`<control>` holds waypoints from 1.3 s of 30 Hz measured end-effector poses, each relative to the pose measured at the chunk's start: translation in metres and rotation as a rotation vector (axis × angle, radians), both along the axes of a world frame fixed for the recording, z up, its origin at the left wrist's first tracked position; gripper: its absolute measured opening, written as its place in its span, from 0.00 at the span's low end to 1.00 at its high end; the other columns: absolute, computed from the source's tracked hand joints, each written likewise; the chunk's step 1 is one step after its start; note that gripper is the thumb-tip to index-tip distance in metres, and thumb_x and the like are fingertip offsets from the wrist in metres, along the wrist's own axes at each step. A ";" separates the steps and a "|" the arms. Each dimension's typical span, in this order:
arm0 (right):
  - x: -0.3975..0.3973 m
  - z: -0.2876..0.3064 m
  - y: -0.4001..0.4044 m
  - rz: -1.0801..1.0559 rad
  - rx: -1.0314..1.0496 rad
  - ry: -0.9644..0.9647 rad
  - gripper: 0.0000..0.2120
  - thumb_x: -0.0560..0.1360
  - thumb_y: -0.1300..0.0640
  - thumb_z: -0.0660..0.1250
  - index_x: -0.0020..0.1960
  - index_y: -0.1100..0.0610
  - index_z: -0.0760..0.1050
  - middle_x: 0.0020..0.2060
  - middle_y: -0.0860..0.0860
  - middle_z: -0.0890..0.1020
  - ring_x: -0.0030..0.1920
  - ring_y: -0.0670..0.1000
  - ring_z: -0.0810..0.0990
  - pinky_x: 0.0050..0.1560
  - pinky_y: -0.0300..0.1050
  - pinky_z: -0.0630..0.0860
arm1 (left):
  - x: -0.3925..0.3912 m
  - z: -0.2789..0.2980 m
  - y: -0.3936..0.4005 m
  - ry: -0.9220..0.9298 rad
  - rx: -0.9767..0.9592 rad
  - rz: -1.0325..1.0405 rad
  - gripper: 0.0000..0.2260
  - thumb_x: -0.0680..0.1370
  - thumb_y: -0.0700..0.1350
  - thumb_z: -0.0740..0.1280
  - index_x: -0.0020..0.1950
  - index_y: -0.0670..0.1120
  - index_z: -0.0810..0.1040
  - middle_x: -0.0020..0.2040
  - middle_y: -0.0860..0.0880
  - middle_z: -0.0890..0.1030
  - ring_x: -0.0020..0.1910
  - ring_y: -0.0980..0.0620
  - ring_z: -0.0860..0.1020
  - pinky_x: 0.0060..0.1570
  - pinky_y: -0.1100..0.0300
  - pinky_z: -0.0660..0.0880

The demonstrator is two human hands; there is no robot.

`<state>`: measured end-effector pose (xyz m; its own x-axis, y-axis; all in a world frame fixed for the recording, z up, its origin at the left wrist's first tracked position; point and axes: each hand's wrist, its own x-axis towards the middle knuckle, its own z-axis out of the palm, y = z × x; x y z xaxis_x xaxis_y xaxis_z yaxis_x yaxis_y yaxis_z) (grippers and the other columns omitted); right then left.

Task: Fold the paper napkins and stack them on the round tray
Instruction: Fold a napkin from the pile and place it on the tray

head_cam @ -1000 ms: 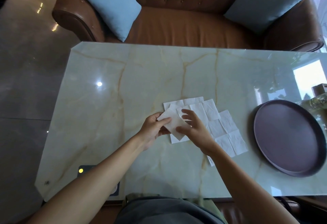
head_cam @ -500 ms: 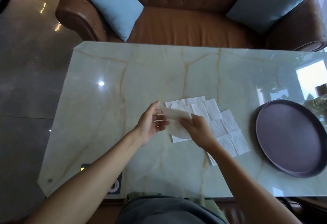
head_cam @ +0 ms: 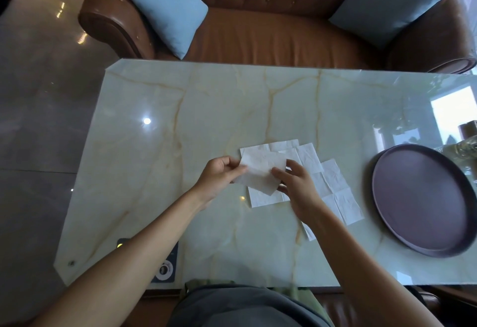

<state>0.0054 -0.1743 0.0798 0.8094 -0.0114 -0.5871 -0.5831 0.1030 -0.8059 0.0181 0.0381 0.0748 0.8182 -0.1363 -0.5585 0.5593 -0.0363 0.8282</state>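
A white paper napkin (head_cam: 260, 173) is held just above the marble table (head_cam: 180, 125), partly folded. My left hand (head_cam: 219, 175) pinches its left edge and my right hand (head_cam: 296, 187) pinches its right side. Under it lie several unfolded white napkins (head_cam: 333, 190), overlapping and spread flat toward the right. The round dark purple tray (head_cam: 426, 203) sits at the right end of the table with nothing on it, well apart from both hands.
A brown leather sofa (head_cam: 271, 30) with two light blue cushions stands behind the table. A glass object (head_cam: 462, 155) sits past the tray at the right edge. A small device with a lit dot (head_cam: 165, 262) lies near the table's front edge.
The held napkin has been turned and spread wider between both hands, from a pointed shape to a flatter rectangle. My left hand has closed on its edge again after opening.
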 end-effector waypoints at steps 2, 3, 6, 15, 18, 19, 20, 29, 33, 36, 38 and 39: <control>0.000 0.001 0.000 0.014 0.032 -0.010 0.10 0.77 0.61 0.68 0.57 0.55 0.83 0.49 0.52 0.88 0.51 0.53 0.87 0.44 0.41 0.81 | 0.000 0.002 0.000 -0.024 -0.007 -0.018 0.11 0.74 0.42 0.76 0.54 0.45 0.81 0.46 0.49 0.86 0.43 0.55 0.83 0.46 0.62 0.77; 0.000 0.002 0.000 0.024 0.052 -0.012 0.10 0.77 0.61 0.69 0.56 0.54 0.84 0.50 0.53 0.88 0.50 0.52 0.87 0.44 0.40 0.81 | 0.001 0.002 0.000 -0.024 -0.019 -0.015 0.16 0.73 0.42 0.78 0.59 0.47 0.79 0.48 0.48 0.87 0.45 0.55 0.84 0.46 0.63 0.77; 0.002 0.003 0.000 0.042 0.080 -0.007 0.10 0.76 0.59 0.70 0.56 0.54 0.83 0.50 0.53 0.88 0.50 0.52 0.86 0.43 0.39 0.80 | 0.002 0.001 0.002 -0.036 -0.069 -0.010 0.31 0.69 0.43 0.80 0.68 0.53 0.72 0.49 0.45 0.87 0.48 0.54 0.84 0.48 0.65 0.78; 0.001 0.006 -0.005 0.098 0.018 0.003 0.28 0.72 0.54 0.76 0.70 0.46 0.74 0.57 0.53 0.86 0.57 0.50 0.86 0.57 0.46 0.80 | 0.000 0.001 0.000 -0.213 0.161 -0.142 0.13 0.73 0.42 0.77 0.57 0.50 0.84 0.46 0.49 0.84 0.41 0.56 0.79 0.49 0.56 0.79; 0.001 0.009 -0.003 0.260 -0.165 -0.098 0.22 0.73 0.61 0.74 0.67 0.52 0.78 0.51 0.53 0.85 0.46 0.44 0.84 0.51 0.43 0.78 | -0.001 0.000 0.000 -0.268 0.254 -0.144 0.08 0.74 0.44 0.76 0.51 0.53 0.84 0.37 0.54 0.77 0.33 0.57 0.72 0.40 0.62 0.73; 0.000 0.009 -0.001 0.296 -0.257 -0.125 0.20 0.74 0.63 0.73 0.65 0.54 0.78 0.47 0.52 0.84 0.42 0.43 0.82 0.48 0.43 0.77 | -0.002 0.000 0.000 -0.275 0.270 -0.146 0.07 0.74 0.45 0.76 0.50 0.53 0.84 0.36 0.52 0.75 0.33 0.56 0.71 0.38 0.62 0.72; 0.001 0.009 0.001 0.323 -0.349 -0.146 0.16 0.75 0.63 0.72 0.63 0.55 0.79 0.44 0.51 0.83 0.39 0.44 0.80 0.45 0.43 0.75 | -0.002 0.001 0.000 -0.286 0.288 -0.154 0.06 0.75 0.45 0.76 0.49 0.54 0.84 0.35 0.50 0.74 0.33 0.55 0.70 0.37 0.61 0.71; 0.000 0.011 0.006 0.396 -0.641 -0.367 0.04 0.77 0.60 0.73 0.51 0.57 0.84 0.52 0.46 0.77 0.58 0.46 0.75 0.56 0.33 0.68 | -0.003 0.003 0.002 -0.455 0.450 -0.250 0.04 0.75 0.46 0.75 0.48 0.52 0.83 0.52 0.51 0.73 0.56 0.56 0.73 0.56 0.74 0.66; 0.005 0.017 0.000 0.423 -0.465 -0.271 0.03 0.78 0.60 0.70 0.48 0.57 0.83 0.39 0.52 0.82 0.39 0.47 0.77 0.42 0.44 0.72 | 0.000 0.009 0.005 -0.295 0.208 -0.233 0.05 0.74 0.47 0.75 0.48 0.50 0.81 0.48 0.53 0.82 0.43 0.55 0.78 0.47 0.60 0.73; 0.008 0.020 -0.002 0.445 -0.430 -0.247 0.03 0.78 0.59 0.70 0.49 0.55 0.82 0.38 0.49 0.83 0.38 0.45 0.78 0.40 0.43 0.73 | 0.003 0.011 0.006 -0.185 0.093 -0.208 0.10 0.73 0.44 0.77 0.52 0.48 0.81 0.51 0.50 0.83 0.48 0.53 0.80 0.49 0.54 0.77; 0.011 0.022 -0.002 0.498 -0.437 -0.236 0.02 0.78 0.56 0.71 0.49 0.54 0.82 0.39 0.45 0.83 0.38 0.42 0.78 0.41 0.40 0.73 | 0.005 0.012 0.006 -0.162 0.092 -0.243 0.13 0.72 0.41 0.77 0.54 0.48 0.81 0.52 0.48 0.83 0.52 0.47 0.80 0.53 0.48 0.78; 0.013 0.023 -0.001 0.532 -0.459 -0.237 0.03 0.78 0.55 0.71 0.49 0.54 0.83 0.40 0.44 0.83 0.39 0.42 0.79 0.42 0.41 0.74 | 0.006 0.013 0.007 -0.143 0.082 -0.267 0.14 0.72 0.40 0.78 0.55 0.48 0.81 0.51 0.47 0.82 0.50 0.44 0.80 0.52 0.47 0.78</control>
